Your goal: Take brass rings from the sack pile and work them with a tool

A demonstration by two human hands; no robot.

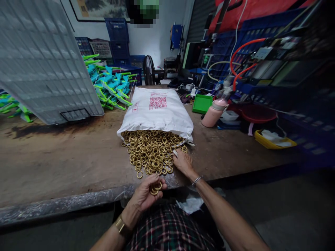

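Note:
A white woven sack lies on its side on the workbench, and a heap of brass-coloured rings spills from its mouth toward me. My left hand, palm up at the bench edge, has its fingers curled round a few gold rings. At the right side of the heap, my right hand touches the rings with its fingers bent. A white wrap shows on one of its fingers. What those fingertips grip, if anything, is hidden.
A large translucent tray stands upright at left, with teal and green plastic parts behind it. To the right are a pink bottle, a green tray, a yellow basket and a machine with orange hoses.

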